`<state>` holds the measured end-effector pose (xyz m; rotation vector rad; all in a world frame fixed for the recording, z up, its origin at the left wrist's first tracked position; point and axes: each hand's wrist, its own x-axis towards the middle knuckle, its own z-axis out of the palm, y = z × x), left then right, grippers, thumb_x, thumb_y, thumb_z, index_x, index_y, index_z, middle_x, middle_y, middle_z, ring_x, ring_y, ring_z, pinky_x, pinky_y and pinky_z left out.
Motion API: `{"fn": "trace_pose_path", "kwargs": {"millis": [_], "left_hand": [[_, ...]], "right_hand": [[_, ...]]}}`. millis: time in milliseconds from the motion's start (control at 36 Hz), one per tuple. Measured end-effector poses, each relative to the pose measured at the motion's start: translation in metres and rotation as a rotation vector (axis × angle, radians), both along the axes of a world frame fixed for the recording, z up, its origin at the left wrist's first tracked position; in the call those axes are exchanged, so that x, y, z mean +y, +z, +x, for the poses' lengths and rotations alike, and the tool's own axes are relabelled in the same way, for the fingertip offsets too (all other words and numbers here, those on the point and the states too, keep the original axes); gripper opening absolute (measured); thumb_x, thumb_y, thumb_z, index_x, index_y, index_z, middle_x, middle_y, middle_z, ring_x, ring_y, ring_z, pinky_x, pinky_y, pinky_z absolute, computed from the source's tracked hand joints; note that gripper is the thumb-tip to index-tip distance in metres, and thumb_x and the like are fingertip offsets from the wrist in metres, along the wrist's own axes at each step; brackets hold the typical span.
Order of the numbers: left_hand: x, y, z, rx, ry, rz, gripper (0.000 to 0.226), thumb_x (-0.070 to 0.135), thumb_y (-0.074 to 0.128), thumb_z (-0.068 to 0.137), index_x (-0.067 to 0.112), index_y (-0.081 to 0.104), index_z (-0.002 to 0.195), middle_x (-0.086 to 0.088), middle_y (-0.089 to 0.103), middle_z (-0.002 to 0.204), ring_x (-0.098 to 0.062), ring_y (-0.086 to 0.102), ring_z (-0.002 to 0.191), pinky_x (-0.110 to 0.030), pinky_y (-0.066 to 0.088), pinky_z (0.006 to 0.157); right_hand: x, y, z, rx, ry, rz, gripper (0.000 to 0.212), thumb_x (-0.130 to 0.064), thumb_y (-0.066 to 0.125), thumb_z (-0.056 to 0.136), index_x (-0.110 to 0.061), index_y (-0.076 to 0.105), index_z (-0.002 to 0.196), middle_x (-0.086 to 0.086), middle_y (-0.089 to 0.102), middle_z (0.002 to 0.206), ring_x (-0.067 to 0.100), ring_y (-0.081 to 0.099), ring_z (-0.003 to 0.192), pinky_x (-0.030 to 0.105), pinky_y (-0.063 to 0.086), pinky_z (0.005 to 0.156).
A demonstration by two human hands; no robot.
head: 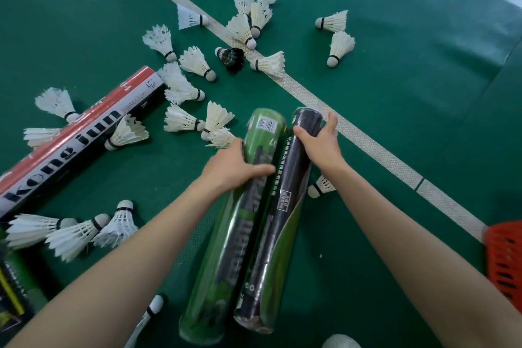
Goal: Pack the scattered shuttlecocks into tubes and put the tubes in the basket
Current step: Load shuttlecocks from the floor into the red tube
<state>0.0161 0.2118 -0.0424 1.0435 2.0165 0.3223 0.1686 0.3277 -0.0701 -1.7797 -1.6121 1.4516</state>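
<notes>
Two shuttlecock tubes lie side by side on the green court floor in front of me. My left hand (236,168) grips the green tube (226,248) near its far end. The black tube (271,234) is held by my right hand (322,144), fingers curled round its upper part. A long red, white and black tube (73,141) lies at the left. Several white shuttlecocks (195,61) are scattered beyond and left of the tubes, with one black shuttlecock (231,57) among them. A corner of the red basket (505,257) shows at the right edge.
A white court line (367,141) runs diagonally from top left to the right, just beyond my right hand. One shuttlecock (320,186) lies right beside the black tube. Another dark tube or box (12,291) sits at the lower left edge. A white object (340,342) shows at the bottom.
</notes>
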Motion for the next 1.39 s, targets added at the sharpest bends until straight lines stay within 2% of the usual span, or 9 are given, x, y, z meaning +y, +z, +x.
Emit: {"fn": "trace_pose_path", "kwargs": {"millis": [83,194,417,556,806,972,1167,1278,1389], "left_hand": [[0.016,0.008,0.009,-0.123,0.084,0.181,0.069,0.047,0.065,0.085,0.018,0.034,0.139,0.005,0.055,0.111,-0.013,0.055,0.094,-0.027,0.043,0.079],[0.015,0.002,0.014,-0.086,0.011,0.237,0.056,0.031,0.054,0.096,0.009,0.035,0.143,-0.006,0.047,0.140,-0.021,0.046,0.125,-0.027,0.034,0.102],[-0.006,-0.012,0.005,-0.040,-0.054,0.176,0.053,0.026,0.058,0.094,0.016,0.042,0.143,-0.009,0.044,0.137,-0.022,0.046,0.125,-0.032,0.034,0.109],[-0.005,-0.003,-0.021,-0.067,-0.064,0.175,0.028,0.018,0.058,0.093,0.013,0.064,0.121,-0.002,0.066,0.118,-0.010,0.059,0.101,-0.011,0.036,0.083],[-0.021,-0.001,-0.114,0.343,0.237,0.388,0.020,0.013,0.059,0.091,0.017,0.063,0.110,0.003,0.050,0.110,-0.012,0.047,0.108,-0.023,0.037,0.092],[-0.038,-0.014,-0.182,0.629,0.298,0.136,0.055,0.017,0.061,0.085,0.011,0.041,0.136,-0.014,0.033,0.139,-0.030,0.027,0.131,-0.043,0.025,0.112],[-0.047,-0.026,-0.229,0.543,0.309,0.082,0.080,0.050,0.054,0.088,0.016,0.016,0.150,-0.014,0.028,0.150,-0.031,0.024,0.139,-0.047,0.021,0.116],[-0.047,-0.013,-0.247,0.573,0.378,-0.021,0.069,0.059,0.039,0.092,0.010,0.038,0.140,-0.018,0.038,0.141,-0.035,0.033,0.131,-0.047,0.031,0.107],[-0.051,-0.011,-0.259,0.618,0.229,-0.214,0.054,0.042,0.063,0.079,0.016,0.047,0.125,-0.018,0.037,0.124,-0.035,0.031,0.118,-0.042,0.031,0.100]], "right_hand": [[-0.006,0.005,0.001,-0.017,0.030,0.066,0.078,-0.032,0.055,0.095,-0.026,0.002,0.152,0.003,0.012,0.158,0.025,0.029,0.139,0.043,0.031,0.109],[-0.007,0.015,0.002,-0.067,0.059,0.194,0.055,-0.023,0.042,0.100,-0.022,0.018,0.149,0.001,0.016,0.155,0.021,0.024,0.140,0.042,0.024,0.116],[-0.023,0.015,-0.014,-0.345,0.602,0.582,0.030,-0.026,0.052,0.096,-0.008,0.060,0.118,0.009,0.046,0.134,0.024,0.032,0.132,0.041,0.026,0.113],[-0.024,0.012,-0.043,-0.365,0.777,0.648,0.030,-0.025,0.047,0.098,-0.010,0.059,0.120,0.006,0.048,0.133,0.022,0.036,0.129,0.036,0.027,0.110],[-0.024,0.021,-0.115,-0.258,1.059,0.750,0.031,-0.026,0.045,0.099,-0.012,0.055,0.125,0.003,0.051,0.130,0.021,0.041,0.125,0.031,0.031,0.106],[-0.018,0.010,-0.184,-0.477,1.291,0.791,0.047,-0.031,0.046,0.097,-0.016,0.037,0.141,0.012,0.034,0.145,0.029,0.023,0.138,0.042,0.025,0.113],[-0.021,-0.006,-0.198,-0.627,1.317,0.743,0.056,-0.036,0.049,0.095,-0.021,0.029,0.145,0.010,0.032,0.148,0.028,0.022,0.140,0.044,0.017,0.117],[-0.026,-0.010,-0.183,-0.632,1.313,0.819,0.052,-0.036,0.046,0.096,-0.020,0.034,0.144,0.005,0.039,0.144,0.025,0.024,0.139,0.044,0.010,0.117],[-0.033,-0.007,-0.170,-0.589,1.274,0.813,0.044,-0.033,0.043,0.098,-0.020,0.040,0.140,0.003,0.042,0.142,0.023,0.023,0.141,0.047,0.012,0.118]]}}
